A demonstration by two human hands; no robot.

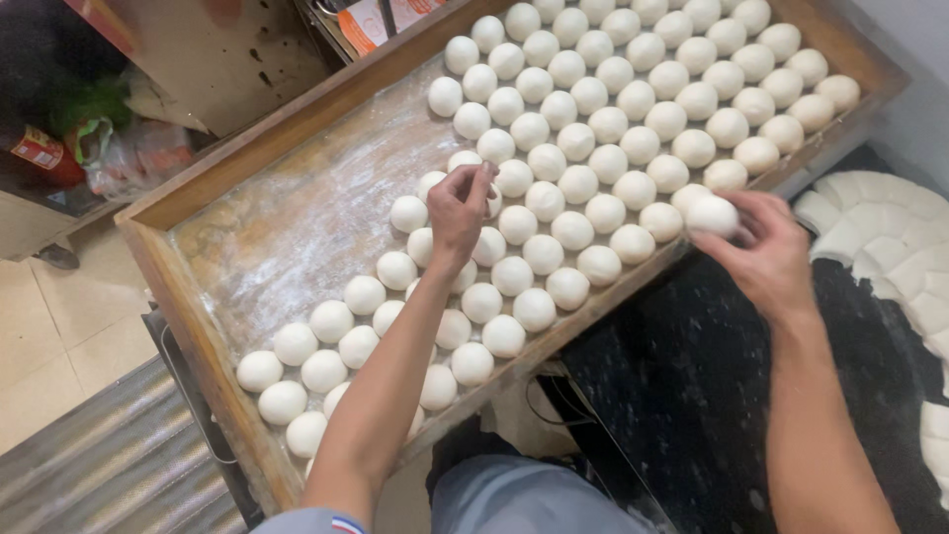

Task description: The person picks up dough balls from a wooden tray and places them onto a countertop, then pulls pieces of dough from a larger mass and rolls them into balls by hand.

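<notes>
The right hand (766, 247) grips a white dough ball (712, 214) in its fingertips, just past the near rim of the wooden tray (188, 326). The left hand (460, 208) is pinched shut over the rows of dough balls (593, 129) mid-tray; whether it holds one is unclear. The balls sit touching, so a careless press could dent neighbours. A slip at the rim could drop the held ball onto the dark tabletop (682, 386).
</notes>
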